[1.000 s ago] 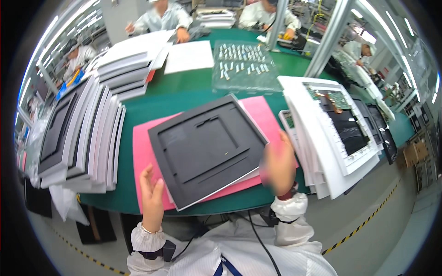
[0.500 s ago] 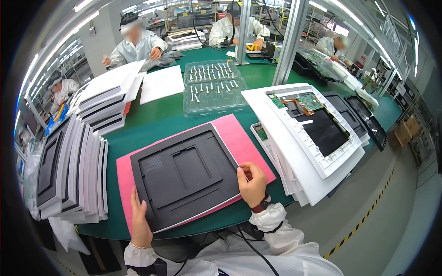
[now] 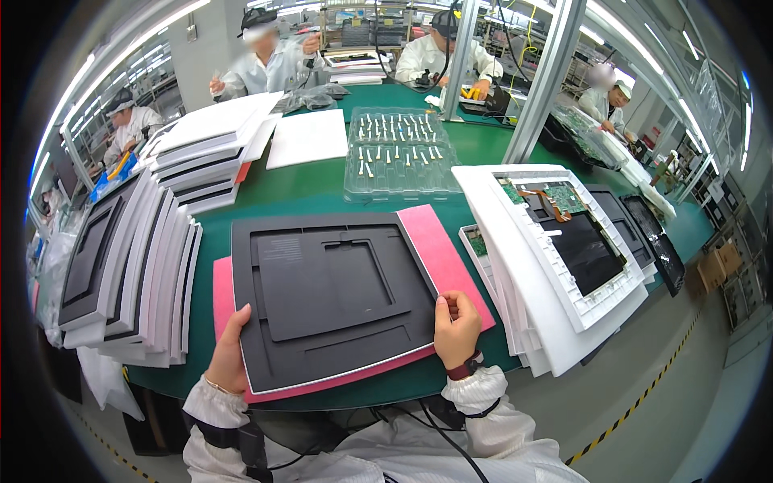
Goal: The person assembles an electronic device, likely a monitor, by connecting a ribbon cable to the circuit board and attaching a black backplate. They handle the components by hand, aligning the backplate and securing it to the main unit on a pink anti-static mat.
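Note:
A black rectangular panel with a white rim and a raised, recessed back lies between my two hands, back side up. My left hand grips its lower left edge, thumb on top and the other fingers hidden behind. At the right edge, my right hand pinches the rim with curled fingers. The panel looks lifted a little over a pink foam mat, which it covers except along the right side and narrow strips at left and front.
Stacked panels with white foam sheets stand at left. A clear tray of small white-tipped parts lies farther back. At right, a white frame with a circuit board rests on a foam-layered stack. A metal post rises behind; co-workers sit across the table.
The panel has turned to sit squarer to me, and its left side has risen off the pink mat. My left hand now wraps its edge, where before its fingers lay straight alongside.

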Action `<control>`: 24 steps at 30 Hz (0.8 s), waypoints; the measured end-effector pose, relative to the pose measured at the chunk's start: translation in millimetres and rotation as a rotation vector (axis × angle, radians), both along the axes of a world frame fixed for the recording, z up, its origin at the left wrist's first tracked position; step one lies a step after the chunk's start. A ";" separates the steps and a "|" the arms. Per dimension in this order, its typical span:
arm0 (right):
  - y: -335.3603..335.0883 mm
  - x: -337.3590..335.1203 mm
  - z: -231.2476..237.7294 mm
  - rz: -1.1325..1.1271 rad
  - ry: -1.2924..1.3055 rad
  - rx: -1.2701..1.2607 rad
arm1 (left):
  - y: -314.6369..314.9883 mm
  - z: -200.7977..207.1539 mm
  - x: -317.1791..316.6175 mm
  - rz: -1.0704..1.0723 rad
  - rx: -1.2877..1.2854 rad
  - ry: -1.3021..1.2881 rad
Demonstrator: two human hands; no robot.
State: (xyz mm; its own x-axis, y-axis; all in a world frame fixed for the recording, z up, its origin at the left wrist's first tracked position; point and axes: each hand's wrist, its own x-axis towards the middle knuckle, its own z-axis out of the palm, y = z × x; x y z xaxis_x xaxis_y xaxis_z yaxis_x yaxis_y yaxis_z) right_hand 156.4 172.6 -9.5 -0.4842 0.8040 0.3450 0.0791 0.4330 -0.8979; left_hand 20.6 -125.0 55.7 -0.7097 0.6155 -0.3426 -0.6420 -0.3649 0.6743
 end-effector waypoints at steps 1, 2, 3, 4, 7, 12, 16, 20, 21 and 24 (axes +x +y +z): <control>0.8 -0.6 -2.2 0.015 0.003 -0.013 | 3.8 0.3 1.7 -0.009 0.020 -0.034; 3.8 -0.5 -4.2 0.013 0.010 -0.026 | 8.3 2.7 2.8 0.008 0.040 -0.026; 5.4 -0.1 -5.3 0.004 0.020 -0.040 | 9.7 4.5 6.7 0.016 0.061 -0.016; 6.5 -0.9 -5.5 0.020 0.036 -0.029 | 10.9 3.9 11.3 0.021 0.082 -0.008; 5.4 9.3 1.9 0.229 0.162 -0.297 | 0.3 7.0 29.2 0.146 0.103 0.033; -20.9 56.8 31.7 0.921 0.212 -1.002 | -67.2 1.2 56.3 0.210 0.184 0.194; -21.7 94.6 42.6 1.287 0.106 -1.397 | -81.4 15.7 62.4 0.150 0.294 -0.066; -40.0 109.1 63.0 1.051 0.238 -1.360 | -89.9 32.2 42.7 -0.050 0.269 -0.198; -43.9 107.2 62.4 1.013 0.276 -1.361 | -86.7 31.3 34.3 -0.108 0.282 -0.204; -57.7 97.0 71.4 0.866 0.414 -1.389 | -67.2 32.1 -0.4 -0.181 0.452 -0.174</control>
